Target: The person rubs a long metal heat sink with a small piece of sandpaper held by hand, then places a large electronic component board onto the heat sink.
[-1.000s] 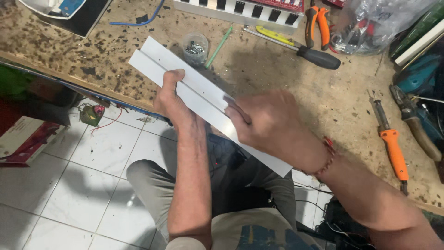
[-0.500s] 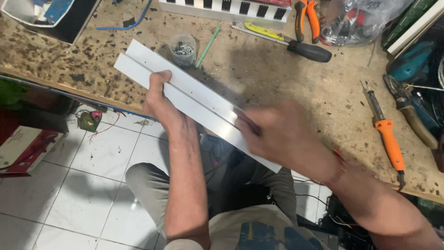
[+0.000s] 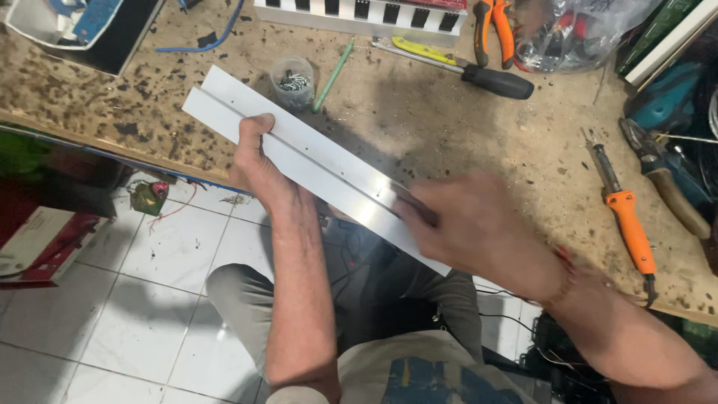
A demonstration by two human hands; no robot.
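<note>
A long white metal strip [image 3: 314,161] with a lengthwise groove lies slantwise over the front edge of the stained wooden workbench [image 3: 464,142]. My left hand [image 3: 258,161] grips it from below, near its upper left part, thumb over the near edge. My right hand [image 3: 471,228] is closed on the strip's lower right part, blurred by motion, fingers pressed on its top face. The strip's far end rests on the bench beside a small clear cup of screws [image 3: 292,78].
On the bench lie a green pencil [image 3: 333,75], a black-handled screwdriver [image 3: 467,71], orange pliers [image 3: 490,22], an orange-handled soldering iron [image 3: 628,221], a plastic bag [image 3: 576,34] and a white slotted rail [image 3: 359,15]. White tiled floor [image 3: 149,299] lies below left.
The view has shifted a little; the strip sits lower right in frame. My right hand has slid along the strip's lower part and is blurred. My left hand keeps its grip.
</note>
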